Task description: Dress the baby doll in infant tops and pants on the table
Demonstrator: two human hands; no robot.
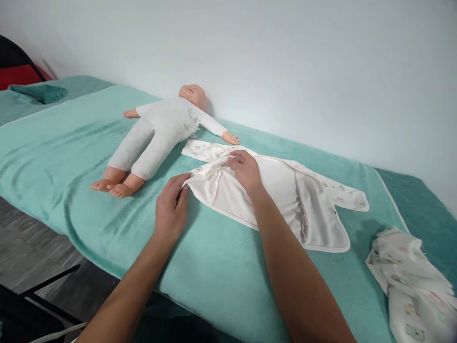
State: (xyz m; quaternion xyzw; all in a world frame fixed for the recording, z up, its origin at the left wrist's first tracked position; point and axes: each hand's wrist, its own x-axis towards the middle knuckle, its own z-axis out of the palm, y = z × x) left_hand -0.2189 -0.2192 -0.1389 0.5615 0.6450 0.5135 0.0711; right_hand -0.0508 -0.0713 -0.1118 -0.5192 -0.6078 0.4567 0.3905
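Note:
A white long-sleeved baby shirt (pixel 276 178) with small animal prints lies spread open on the green cover, its plain inner side facing up. My left hand (pixel 171 207) pinches the near left edge of the shirt's front panel between thumb and fingers. Farther in, my right hand (pixel 246 170) has its fingers closed on the cloth of the same panel; the exact bit it grips is partly hidden. Just beyond the shirt, a baby doll (pixel 166 119) in a white cloth body lies on its back, arms spread and feet toward me, with one hand near a sleeve.
A green plush cover (pixel 221 281) drapes over the bed, which stands against a white wall (pixel 303 71). Crumpled printed baby clothing (pixel 410 281) lies at the right edge. A black metal frame (pixel 50 281) stands on the floor at lower left. A black and red chair (pixel 17 66) is at far left.

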